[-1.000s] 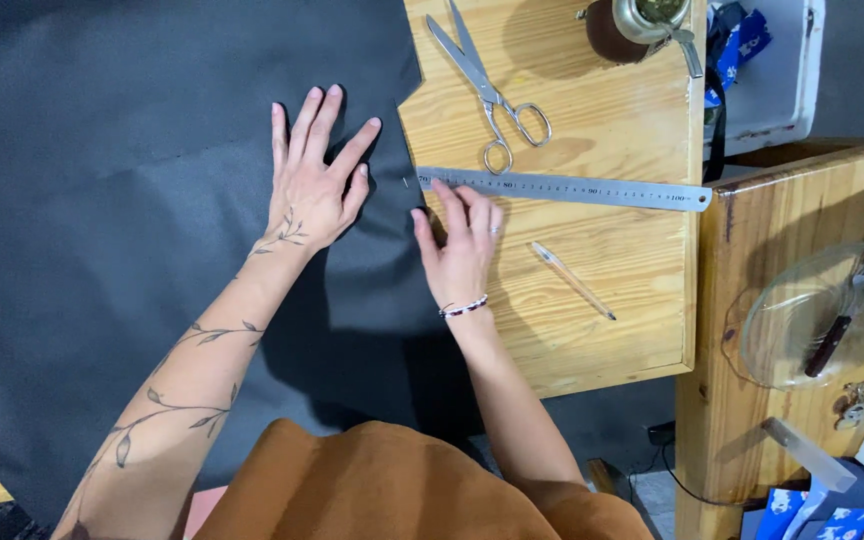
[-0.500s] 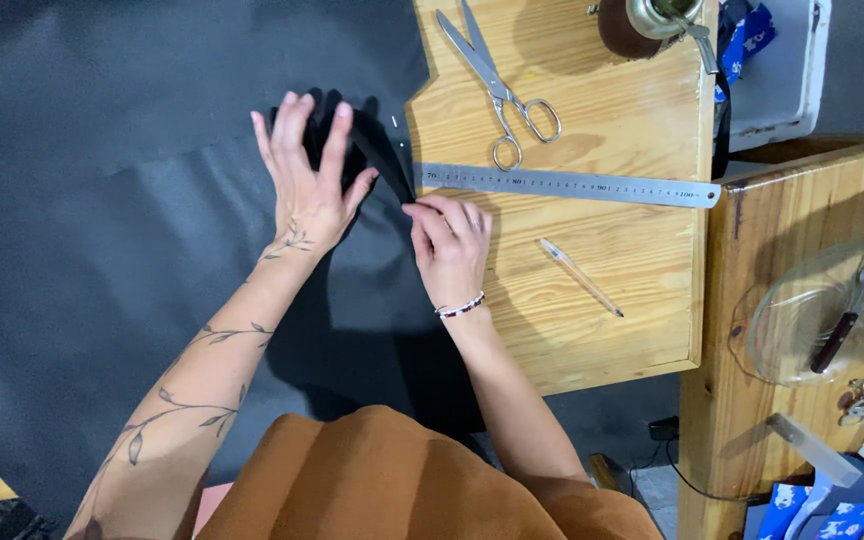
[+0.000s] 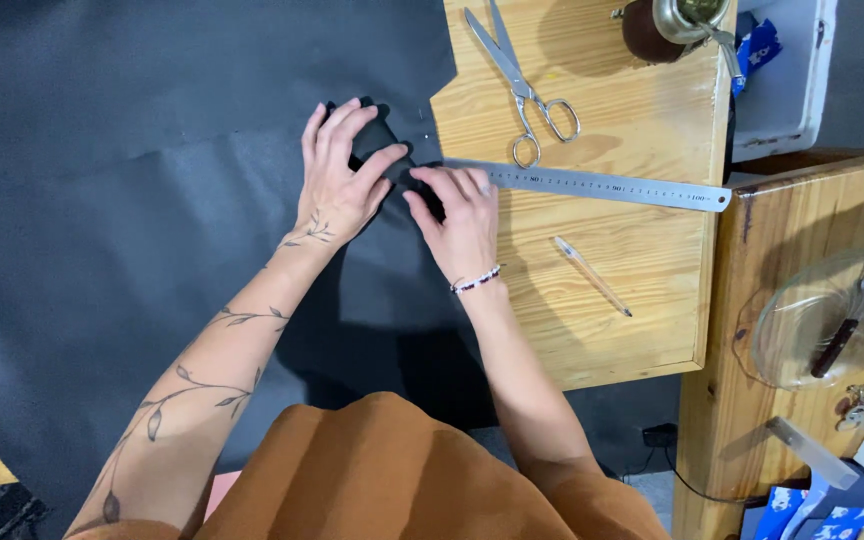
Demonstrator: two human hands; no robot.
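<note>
Both hands bunch a fold of black fabric (image 3: 380,150) at the wooden desk's (image 3: 642,300) left edge: the left hand (image 3: 337,180) curls over it, the right hand (image 3: 462,215) pinches it beside the steel ruler's (image 3: 602,186) end. Scissors (image 3: 522,85) lie above.

Both forearms bare to above the elbow. Left forearm (image 3: 217,375): line tattoo of a leafy vine running from near the elbow down to the wrist, thin stem with small pointed leaves, ending in a sprig at the back of the left hand (image 3: 337,175). Right wrist: beaded bracelet (image 3: 476,281), light beads with darker ones between. Right hand (image 3: 457,215): no rings visible. Garment (image 3: 392,475): rust-orange fabric, plain, loose folds, covering torso and upper arms.
</note>
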